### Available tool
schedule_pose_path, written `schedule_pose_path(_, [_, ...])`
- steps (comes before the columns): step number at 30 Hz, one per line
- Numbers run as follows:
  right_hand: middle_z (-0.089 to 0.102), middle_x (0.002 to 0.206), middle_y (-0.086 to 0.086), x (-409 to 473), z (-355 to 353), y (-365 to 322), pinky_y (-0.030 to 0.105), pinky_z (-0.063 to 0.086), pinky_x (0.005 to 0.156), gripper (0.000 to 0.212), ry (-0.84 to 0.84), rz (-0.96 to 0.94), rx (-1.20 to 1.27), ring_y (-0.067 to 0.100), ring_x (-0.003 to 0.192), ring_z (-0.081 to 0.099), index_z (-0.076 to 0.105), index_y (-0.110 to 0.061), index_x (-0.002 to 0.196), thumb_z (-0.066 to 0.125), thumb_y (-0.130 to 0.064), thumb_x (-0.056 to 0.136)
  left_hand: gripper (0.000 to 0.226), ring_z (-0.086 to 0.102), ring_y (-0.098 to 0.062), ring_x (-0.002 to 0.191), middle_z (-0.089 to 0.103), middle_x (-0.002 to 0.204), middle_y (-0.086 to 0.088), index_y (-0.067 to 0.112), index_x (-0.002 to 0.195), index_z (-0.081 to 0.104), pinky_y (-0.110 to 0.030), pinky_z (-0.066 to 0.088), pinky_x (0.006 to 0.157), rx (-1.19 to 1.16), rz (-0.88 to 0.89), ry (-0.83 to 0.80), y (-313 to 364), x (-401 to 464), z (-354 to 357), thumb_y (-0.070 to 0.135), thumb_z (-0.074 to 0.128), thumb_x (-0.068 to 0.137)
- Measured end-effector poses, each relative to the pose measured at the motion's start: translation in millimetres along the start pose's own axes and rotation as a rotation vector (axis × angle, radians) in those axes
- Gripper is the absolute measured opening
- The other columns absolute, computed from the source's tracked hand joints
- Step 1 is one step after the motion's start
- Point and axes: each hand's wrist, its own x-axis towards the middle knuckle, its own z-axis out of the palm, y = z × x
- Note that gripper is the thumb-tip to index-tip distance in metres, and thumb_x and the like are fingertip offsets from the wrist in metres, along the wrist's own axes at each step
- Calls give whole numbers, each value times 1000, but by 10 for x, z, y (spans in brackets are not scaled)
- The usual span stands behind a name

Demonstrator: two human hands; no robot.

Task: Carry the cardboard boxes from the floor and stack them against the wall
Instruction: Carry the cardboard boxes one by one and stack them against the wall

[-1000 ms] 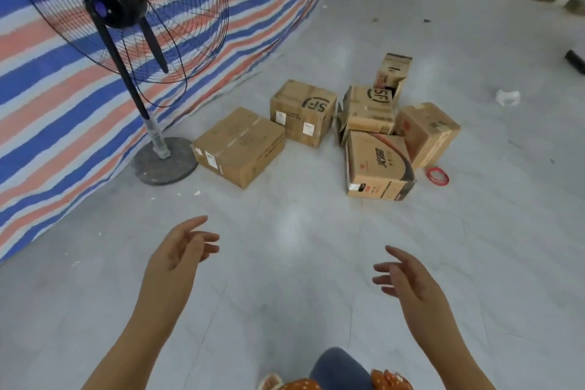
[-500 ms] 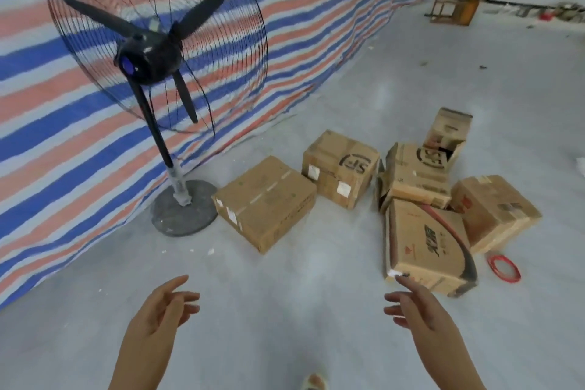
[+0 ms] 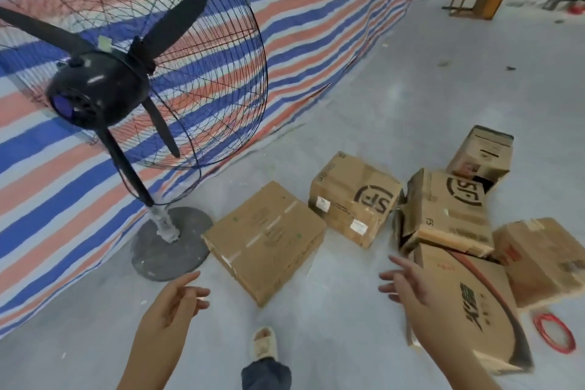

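Both of the person's hands are hanging out in front of them over the grey floor (image 3: 364, 104), and neither one is holding anything. The left hand (image 3: 172, 305) is lying loose with the fingers spread and only slightly bent, the thumb pointing up toward the fan base; it is touching nothing. The right hand (image 3: 411, 290) is reaching forward with the fingers straight and apart, showing in front of the near corner of the box with the red arc (image 3: 474, 304); whether the fingertips are actually touching the cardboard I cannot tell.

The cardboard boxes are all sitting on the floor in a loose cluster, none stacked against the wall. The flat taped box (image 3: 266, 241) is lying nearest the fan, just beside its round base. Next to it is sitting an SF-marked box (image 3: 353, 196), and just right of that a second, crumpled SF box (image 3: 446, 212) is leaning onto the box with the red arc. A small upright box (image 3: 482, 153) is standing behind that one, and a plain brown box (image 3: 544, 260) is sitting at the far right, touching the box with the red arc.

A big black pedestal fan (image 3: 104, 89) is standing at the left in front of the striped tarp (image 3: 316, 9) that is covering the wall. A red ring (image 3: 554, 332) is lying on the floor beside the box with the red arc. One sandalled foot (image 3: 264, 342) is showing between the hands. A wooden stool (image 3: 474, 0) is lying tipped over at the far end of the room.
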Motion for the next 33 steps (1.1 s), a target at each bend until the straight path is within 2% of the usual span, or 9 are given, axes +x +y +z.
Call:
schedule_pose_path(5, [71, 90, -9, 942, 259, -200, 23, 55, 73, 28, 38, 59, 5, 9, 80, 68, 57, -39, 108, 46, -16, 97, 22, 67, -18, 82, 70, 87, 1, 27, 101, 62, -27, 50, 72, -13, -17, -20, 318, 1061, 146, 11, 47, 97])
schedule_pose_path(12, [69, 90, -14, 2129, 345, -300, 28, 50, 78, 26, -30, 118, -76, 4, 81, 67, 54, -32, 117, 44, -17, 99, 27, 66, 0, 76, 70, 84, 13, 39, 100, 59, -19, 50, 68, 117, -39, -45, 424, 2087, 546, 14, 47, 98])
schedule_pose_path(14, [70, 90, -14, 2517, 354, -222, 27, 49, 79, 25, -79, 166, -94, 4, 81, 67, 53, -33, 117, 44, -18, 100, 28, 67, -5, 78, 70, 87, 10, 38, 99, 59, -24, 52, 70, 75, -95, -9, 365, 2274, 739, 13, 46, 98])
schedule_pose_path(17, [71, 91, -8, 3189, 438, -20, 26, 49, 77, 23, -203, 245, -124, 6, 81, 68, 53, -31, 117, 44, -19, 100, 29, 68, -14, 80, 69, 89, 0, 32, 97, 61, -19, 54, 69, -10, -202, 100, 170, 2529, 1089, 8, 44, 98])
schedule_pose_path(21, [67, 96, 2, 4133, 785, 483, 22, 52, 71, 21, -393, 339, -189, 10, 81, 66, 54, -19, 116, 42, -13, 100, 25, 67, -12, 79, 69, 91, 0, 21, 110, 60, -14, 53, 66, -82, -402, 243, -366, 2868, 1590, 7, 43, 99])
schedule_pose_path(25, [61, 88, 2, 4754, 1262, 1197, 18, 49, 67, 16, -440, 462, -187, 11, 75, 61, 52, -14, 112, 39, -13, 101, 22, 62, -16, 80, 64, 91, -3, 12, 118, 54, -26, 49, 72, -145, -639, 266, -1102, 3213, 2112, 7, 44, 99])
schedule_pose_path(30, [56, 78, 7, 5234, 1936, 2227, 25, 46, 62, 16, -422, 714, -210, 17, 65, 54, 52, -9, 89, 43, -15, 101, 19, 59, -16, 74, 62, 83, -4, 23, 95, 57, -27, 46, 69, -42, -754, 202, -2062, 3836, 2669, 7, 47, 95])
schedule_pose_path(32, [56, 83, 11, 5437, 2202, 2677, 36, 51, 78, 27, -492, 680, -327, 26, 78, 58, 52, -9, 79, 41, -17, 102, 17, 58, -15, 72, 61, 84, -5, 17, 100, 57, -24, 47, 66, 26, -782, 162, -2534, 4028, 2832, 6, 48, 94])
schedule_pose_path(33, [57, 89, 14, 5538, 2327, 2891, 42, 49, 88, 28, -541, 611, -415, 31, 88, 58, 56, -6, 83, 39, -18, 102, 17, 58, -16, 73, 61, 87, -8, 12, 106, 57, -25, 49, 68, 61, -806, 146, -2784, 4096, 2891, 5, 48, 93])
